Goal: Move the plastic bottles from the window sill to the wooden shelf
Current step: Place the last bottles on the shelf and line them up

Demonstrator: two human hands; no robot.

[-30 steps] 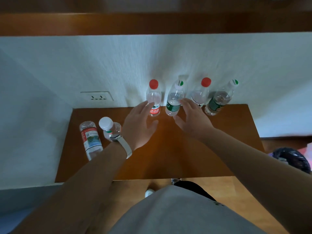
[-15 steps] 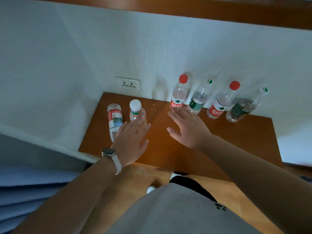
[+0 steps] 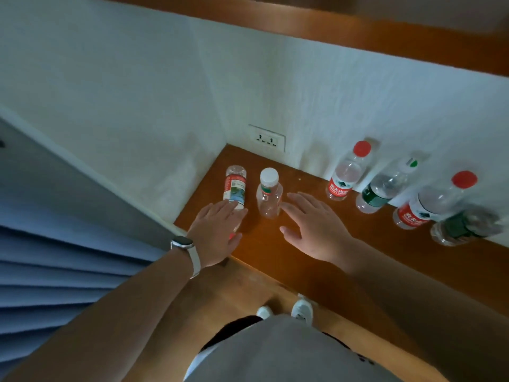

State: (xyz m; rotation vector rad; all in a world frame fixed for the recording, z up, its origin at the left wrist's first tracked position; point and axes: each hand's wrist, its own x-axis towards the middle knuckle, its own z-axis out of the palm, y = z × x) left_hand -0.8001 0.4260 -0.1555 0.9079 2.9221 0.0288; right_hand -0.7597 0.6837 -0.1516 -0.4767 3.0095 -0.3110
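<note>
Several clear plastic bottles stand or lie on a brown wooden surface [image 3: 316, 260] set in a white wall corner. A red-labelled bottle [image 3: 235, 187] lies on its side at the left, and my left hand [image 3: 217, 232] rests open over its near end. A small white-capped bottle [image 3: 269, 193] stands upright beside it, with my right hand's [image 3: 314, 227] fingertips just at its right side, fingers spread. Against the back wall stand a red-capped bottle [image 3: 347, 172], a green-labelled bottle [image 3: 385, 187], another red-capped bottle [image 3: 432, 202] and a dark green-labelled bottle [image 3: 465, 226].
A wall socket [image 3: 266, 138] sits just above the surface at the back. A wooden ledge [image 3: 358, 28] runs along the top of the wall. Blue pleated fabric [image 3: 63, 271] hangs at the left. My feet [image 3: 286, 311] show on the wooden floor below.
Both hands moved left, away from the row at the back wall, toward the two bottles at the left. The view swung left and tilted.
</note>
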